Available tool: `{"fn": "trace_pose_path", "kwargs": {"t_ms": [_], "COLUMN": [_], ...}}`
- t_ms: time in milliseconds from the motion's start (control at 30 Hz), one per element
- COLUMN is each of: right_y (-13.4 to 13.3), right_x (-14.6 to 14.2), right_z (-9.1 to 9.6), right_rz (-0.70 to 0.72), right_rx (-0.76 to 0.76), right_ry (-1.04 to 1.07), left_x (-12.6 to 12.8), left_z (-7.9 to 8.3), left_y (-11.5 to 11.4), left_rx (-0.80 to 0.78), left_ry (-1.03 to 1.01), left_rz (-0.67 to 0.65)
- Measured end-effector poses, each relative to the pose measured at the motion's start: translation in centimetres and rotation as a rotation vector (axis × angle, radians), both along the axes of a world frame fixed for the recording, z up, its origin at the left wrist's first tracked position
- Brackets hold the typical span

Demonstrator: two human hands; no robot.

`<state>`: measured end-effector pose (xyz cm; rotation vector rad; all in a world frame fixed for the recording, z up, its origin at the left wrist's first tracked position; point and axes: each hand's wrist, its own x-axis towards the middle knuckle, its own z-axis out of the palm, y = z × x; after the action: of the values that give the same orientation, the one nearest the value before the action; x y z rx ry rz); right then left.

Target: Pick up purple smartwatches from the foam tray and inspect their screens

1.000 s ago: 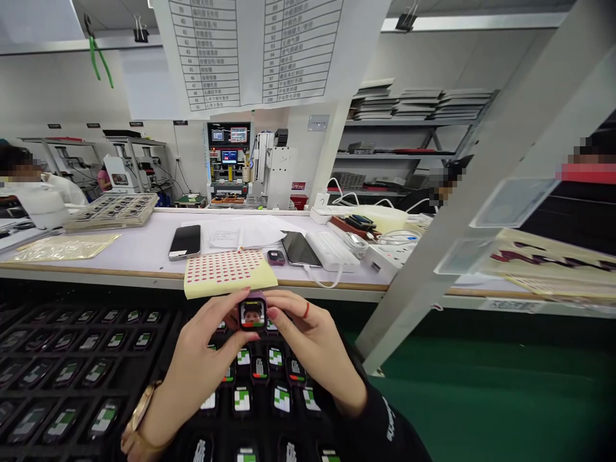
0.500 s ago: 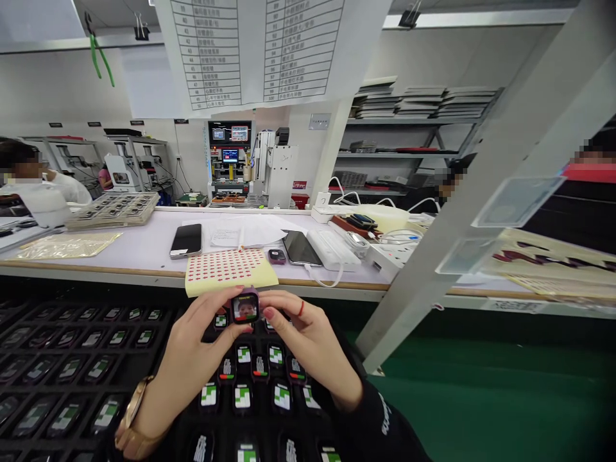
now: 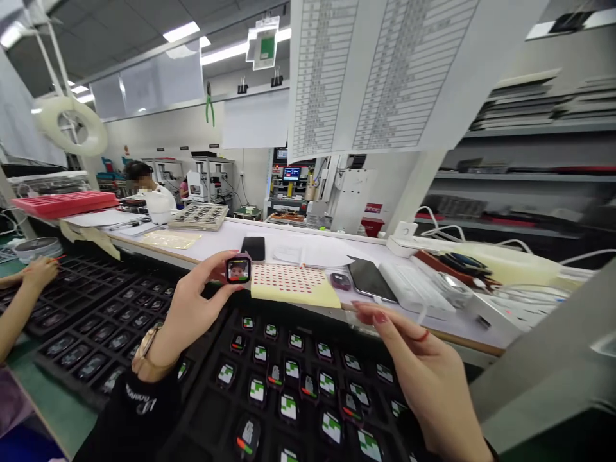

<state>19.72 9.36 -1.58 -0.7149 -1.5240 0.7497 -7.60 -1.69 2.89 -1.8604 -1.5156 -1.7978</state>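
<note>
Head view, forward-down, close over workbench

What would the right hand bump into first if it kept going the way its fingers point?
The right hand points up-left, so probably the yellow sticker sheet at the white bench edge. Depth is unclear; it could pass above it.

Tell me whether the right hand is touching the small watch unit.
Apart. The head view shows the right hand low and to the right, with a wide gap to the watch unit, which only the left hand pinches.

Glossy-screened plastic watch above matt black tray
</note>
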Motion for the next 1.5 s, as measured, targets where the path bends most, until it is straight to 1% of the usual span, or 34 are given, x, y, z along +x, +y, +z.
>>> {"fn": "trace_pose_path", "kwargs": {"t_ms": [67,133,233,333,467,633,733,1033,1200,1500], "right_y": [0.4,0.7,0.8,0.6,0.6,0.2,-0.3,-0.1,-0.6,-0.7], "right_x": [0.2,0.3,0.3,0.5,0.7,0.5,0.6,0.7,0.6,0.6], "right_z": [-0.7,-1.1,-1.0,-0.6,-0.4,0.2,0.5,0.1,0.5,0.7], "right_rz": [-0.022,-0.015,0.025,0.044,0.032,0.056,0.061,0.079,0.085,0.090], "right_rx": [-0.011,-0.005,0.019,0.033,0.061,0.111,0.115,0.128,0.121,0.120], "right_ry": [-0.018,-0.025,-0.024,-0.017,-0.005,-0.007,-0.004,-0.003,-0.012,-0.013], "left_x": [-0.8,-1.4,-1.8,-1.7,-1.5,-1.3,-1.2,-1.3,-1.3,-1.3], "left_z": [0.6,1.0,1.6,2.0,2.4,2.6,2.6,2.5,2.4,2.5], "left_y": [0.1,0.3,0.4,0.3,0.5,0.9,1.0,1.3,1.3,0.7], "left_rx": [0.007,0.013,0.006,0.003,0.008,0.034,0.048,0.042,0.048,0.058], "left_ry": [-0.048,-0.105,-0.171,-0.197,-0.207,-0.213,-0.209,-0.193,-0.211,-0.214], "left_rz": [-0.073,-0.141,-0.185,-0.183,-0.174,-0.150,-0.136,-0.156,-0.167,-0.122]}}
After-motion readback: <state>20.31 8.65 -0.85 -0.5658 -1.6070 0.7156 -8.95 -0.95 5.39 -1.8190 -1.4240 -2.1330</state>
